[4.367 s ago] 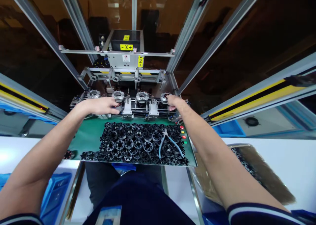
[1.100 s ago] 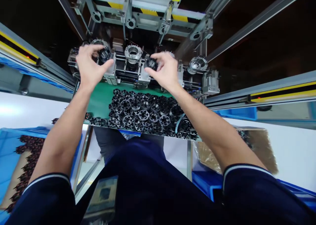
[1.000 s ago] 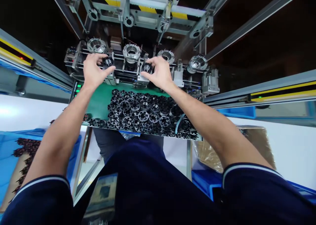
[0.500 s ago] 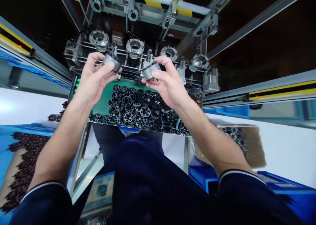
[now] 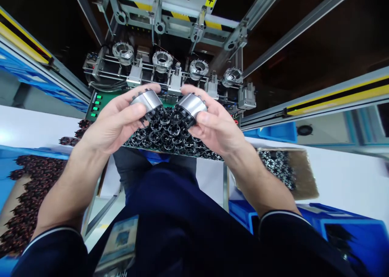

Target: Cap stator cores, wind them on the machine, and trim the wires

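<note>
My left hand [image 5: 117,121] grips a short cylindrical part [image 5: 148,102] with a polished steel side and a black toothed end. My right hand [image 5: 214,123] grips a matching part [image 5: 191,106], and the two parts are held close together without clearly touching. Fingers cover part of each one. Both hands hover above a heap of black slotted ring parts [image 5: 161,133], which lies on a green mat [image 5: 105,101]. Behind the hands stands a machine fixture [image 5: 152,70] with several silver round sockets, and neither hand touches it.
Metal rails with yellow-and-black strips flank the machine. Green lights [image 5: 95,106] glow at the mat's left edge. Dark parts lie in a blue bin [image 5: 30,188] at lower left. More ring parts lie on a brown sheet [image 5: 276,167] at right, above a blue crate [image 5: 349,236].
Both hands have lifted their parts away from the fixture toward me and turned them, showing the steel sides. The view has tilted further down over the heap.
</note>
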A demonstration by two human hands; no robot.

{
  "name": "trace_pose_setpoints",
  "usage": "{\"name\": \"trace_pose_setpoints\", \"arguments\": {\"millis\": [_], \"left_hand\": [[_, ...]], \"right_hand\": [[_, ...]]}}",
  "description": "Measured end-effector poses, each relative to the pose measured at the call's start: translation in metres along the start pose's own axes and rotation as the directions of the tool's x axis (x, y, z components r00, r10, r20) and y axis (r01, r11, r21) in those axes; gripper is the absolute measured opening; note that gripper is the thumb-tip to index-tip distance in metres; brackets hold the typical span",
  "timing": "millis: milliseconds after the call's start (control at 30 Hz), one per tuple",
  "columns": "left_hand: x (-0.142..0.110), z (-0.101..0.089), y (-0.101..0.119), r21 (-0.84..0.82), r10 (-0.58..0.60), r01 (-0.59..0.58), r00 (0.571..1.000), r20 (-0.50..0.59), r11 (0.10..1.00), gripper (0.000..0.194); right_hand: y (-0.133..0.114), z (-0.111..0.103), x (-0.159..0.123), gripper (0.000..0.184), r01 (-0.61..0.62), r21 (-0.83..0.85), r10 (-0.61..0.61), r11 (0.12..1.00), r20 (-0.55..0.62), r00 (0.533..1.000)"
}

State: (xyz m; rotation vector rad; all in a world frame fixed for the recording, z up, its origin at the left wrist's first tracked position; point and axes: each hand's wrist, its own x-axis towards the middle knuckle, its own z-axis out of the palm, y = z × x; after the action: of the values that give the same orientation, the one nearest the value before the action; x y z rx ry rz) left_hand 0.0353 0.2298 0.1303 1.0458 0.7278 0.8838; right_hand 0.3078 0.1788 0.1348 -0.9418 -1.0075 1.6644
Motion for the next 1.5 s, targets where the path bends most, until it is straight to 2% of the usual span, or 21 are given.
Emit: {"name": "trace_pose_setpoints", "arguments": {"millis": [133, 367, 467, 533, 600, 667, 733, 833, 933, 1033, 1100, 1167, 1233, 1300, 1400, 1467, 1500], "left_hand": [[0.0, 0.003, -0.002, 0.038, -0.018, 0.017, 1.0, 0.014, 0.999, 0.082], [0.007, -0.007, -0.006, 0.021, -0.035, 0.035, 0.999, 0.007, 0.999, 0.063], [0.014, -0.012, -0.004, 0.03, -0.031, 0.031, 1.0, -0.001, 0.999, 0.065], [0.022, -0.017, -0.002, 0.07, -0.023, 0.023, 1.0, -0.002, 0.997, 0.073], [0.036, -0.026, 0.001, 0.162, 0.042, -0.037, 0.999, -0.025, 0.986, 0.08], [0.056, -0.041, 0.006, 0.359, 0.194, -0.16, 0.979, -0.06, 0.92, 0.083], [0.084, -0.062, 0.014, 0.601, 0.307, -0.228, 0.951, -0.032, 0.767, 0.083], [0.135, -0.097, 0.021, 0.825, 0.294, -0.197, 0.955, 0.039, 0.529, 0.079], [0.183, -0.127, 0.012, 0.891, 0.294, -0.171, 0.955, 0.045, 0.421, 0.076], [0.213, -0.148, -0.01, 0.876, 0.27, -0.079, 0.961, -0.06, 0.475, 0.079], [0.22, -0.158, -0.023, 0.851, 0.197, -0.027, 0.976, -0.09, 0.524, 0.083], [0.22, -0.167, -0.029, 0.837, 0.144, -0.028, 0.988, -0.061, 0.546, 0.083], [0.219, -0.172, -0.03, 0.815, 0.148, -0.044, 0.988, -0.051, 0.577, 0.085], [0.219, -0.175, -0.029, 0.797, 0.143, -0.015, 0.986, -0.09, 0.604, 0.089], [0.217, -0.171, -0.026, 0.794, 0.086, 0.014, 0.993, -0.083, 0.607, 0.093], [0.208, -0.165, -0.027, 0.711, 0.099, -0.005, 0.991, -0.091, 0.703, 0.097], [0.199, -0.16, -0.03, 0.637, 0.15, -0.048, 0.983, -0.107, 0.769, 0.097]], "right_hand": [[-0.003, 0.001, -0.006, 0.079, -0.034, -0.027, 0.034, 0.999, 0.003, 0.999], [-0.004, -0.002, 0.0, 0.073, -0.031, -0.036, 0.029, 0.999, -0.069, 0.997], [-0.003, -0.009, 0.004, 0.073, -0.04, -0.154, 0.027, 0.987, -0.087, 0.996], [-0.002, -0.017, 0.009, 0.069, 0.008, -0.263, -0.037, 0.965, -0.105, 0.994], [-0.002, -0.027, 0.02, 0.064, 0.105, -0.366, -0.163, 0.925, -0.132, 0.978], [-0.007, -0.039, 0.039, 0.064, 0.219, -0.486, -0.326, 0.846, -0.147, 0.934], [-0.015, -0.052, 0.064, 0.069, 0.277, -0.62, -0.438, 0.734, -0.12, 0.891], [-0.022, -0.074, 0.109, 0.072, 0.224, -0.753, -0.441, 0.619, -0.096, 0.893], [-0.01, -0.097, 0.152, 0.077, 0.153, -0.764, -0.377, 0.627, -0.126, 0.918], [0.022, -0.118, 0.184, 0.088, 0.079, -0.772, -0.305, 0.631, -0.153, 0.94], [0.041, -0.129, 0.197, 0.087, 0.033, -0.822, -0.266, 0.568, -0.146, 0.953], [0.051, -0.135, 0.202, 0.08, 0.008, -0.864, -0.255, 0.504, -0.14, 0.957], [0.052, -0.136, 0.203, 0.074, -0.006, -0.882, -0.259, 0.471, -0.145, 0.955], [0.051, -0.135, 0.202, 0.076, -0.015, -0.895, -0.267, 0.447, -0.15, 0.952], [0.051, -0.133, 0.201, 0.078, -0.005, -0.916, -0.211, 0.402, -0.098, 0.973], [0.049, -0.129, 0.202, 0.082, 0.027, -0.906, -0.219, 0.423, -0.073, 0.973], [0.047, -0.127, 0.202, 0.084, 0.05, -0.888, -0.24, 0.457, -0.069, 0.968]]}}
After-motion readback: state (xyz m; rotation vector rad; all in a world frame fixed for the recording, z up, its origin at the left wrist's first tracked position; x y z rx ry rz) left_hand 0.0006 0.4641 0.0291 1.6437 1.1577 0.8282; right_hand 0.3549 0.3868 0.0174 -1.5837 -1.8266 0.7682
